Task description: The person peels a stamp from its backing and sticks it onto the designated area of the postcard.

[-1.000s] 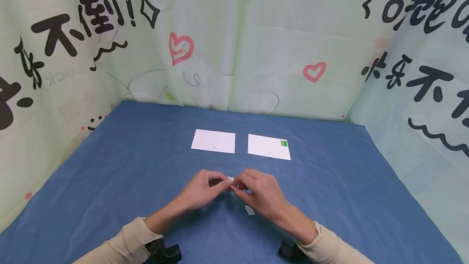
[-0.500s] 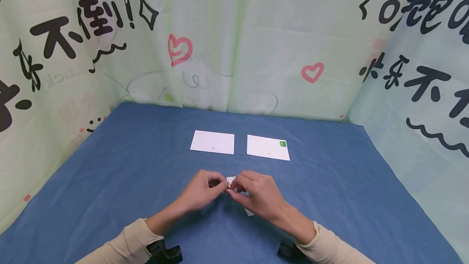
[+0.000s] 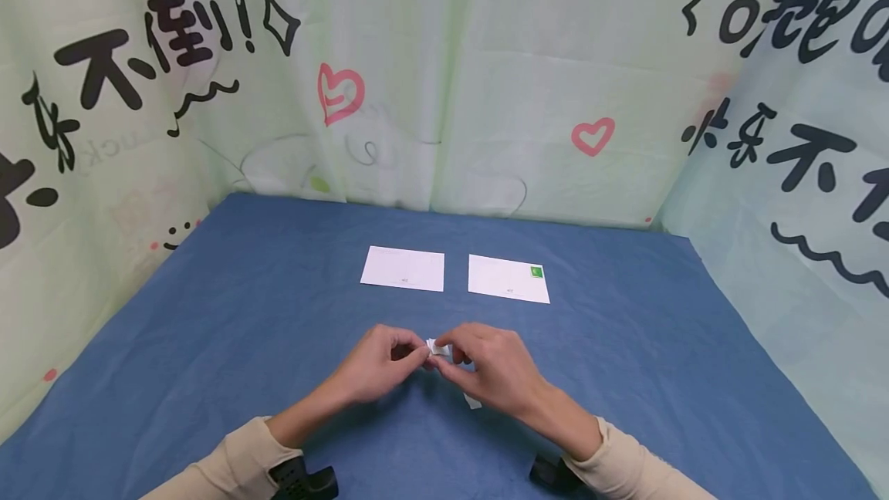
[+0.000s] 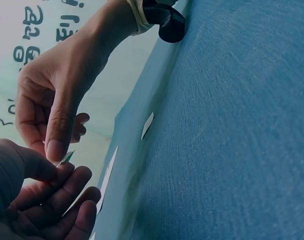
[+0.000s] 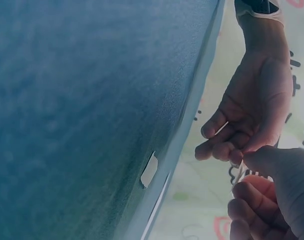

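Head: left hand [image 3: 378, 365] and right hand [image 3: 496, 365] pinch a stamp-like slip [image 3: 439, 349] above blue cloth [image 3: 625, 361]. Left wrist: slip shows green; an uneven tug might tear it. Right wrist: slip edge-on; slack fingertips could drop it.

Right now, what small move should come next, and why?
Probably the right hand should peel at the small white piece while the left hand steadies it: both hands' fingertips meet there, its green side shows from the left wrist, and only the right card bears a green stamp.

“不倒!” [image 3: 141, 68], “快乐” [image 3: 753, 133] on curtain [image 3: 514, 91]
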`<state>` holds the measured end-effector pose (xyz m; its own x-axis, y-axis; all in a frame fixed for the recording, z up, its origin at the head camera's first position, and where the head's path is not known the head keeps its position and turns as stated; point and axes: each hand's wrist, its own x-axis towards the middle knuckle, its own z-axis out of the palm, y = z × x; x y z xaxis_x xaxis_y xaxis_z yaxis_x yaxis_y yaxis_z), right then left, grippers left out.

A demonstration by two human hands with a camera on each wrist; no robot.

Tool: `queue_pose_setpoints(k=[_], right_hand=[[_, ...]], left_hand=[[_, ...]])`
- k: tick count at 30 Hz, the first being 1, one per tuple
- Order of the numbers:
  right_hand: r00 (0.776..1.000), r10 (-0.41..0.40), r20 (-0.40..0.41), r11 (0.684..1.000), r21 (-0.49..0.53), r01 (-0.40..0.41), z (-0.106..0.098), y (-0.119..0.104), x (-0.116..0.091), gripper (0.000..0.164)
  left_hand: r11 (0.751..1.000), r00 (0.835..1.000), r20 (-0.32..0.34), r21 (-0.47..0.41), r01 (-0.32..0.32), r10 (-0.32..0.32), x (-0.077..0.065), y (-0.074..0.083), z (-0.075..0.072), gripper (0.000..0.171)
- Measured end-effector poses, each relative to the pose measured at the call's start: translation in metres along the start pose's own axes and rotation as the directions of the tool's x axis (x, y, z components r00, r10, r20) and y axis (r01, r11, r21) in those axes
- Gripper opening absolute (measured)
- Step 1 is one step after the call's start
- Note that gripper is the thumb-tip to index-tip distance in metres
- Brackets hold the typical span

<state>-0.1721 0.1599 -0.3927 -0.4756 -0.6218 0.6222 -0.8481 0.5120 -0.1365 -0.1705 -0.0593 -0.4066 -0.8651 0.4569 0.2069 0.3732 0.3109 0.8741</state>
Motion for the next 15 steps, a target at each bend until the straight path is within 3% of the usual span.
queue_pose_setpoints(k=[7, 15], right_hand=[[1.000, -0.008, 0.029, 1.000, 0.005, 0.008, -0.0002, -0.0014, 0.0000, 0.014], [0.999, 0.039, 0.031, 0.999, -0.017, -0.038, -0.0021, -0.0019, 0.0003, 0.010]], left_hand=[[1.000, 1.000, 0.018, 0.002, 0.003, -0.003, -0.0021, 0.0034, -0.0007, 0.019], [1.000, 0.999, 0.024, 0.003, 0.024, -0.024, -0.0040, 0.0053, -0.0027, 0.020]])
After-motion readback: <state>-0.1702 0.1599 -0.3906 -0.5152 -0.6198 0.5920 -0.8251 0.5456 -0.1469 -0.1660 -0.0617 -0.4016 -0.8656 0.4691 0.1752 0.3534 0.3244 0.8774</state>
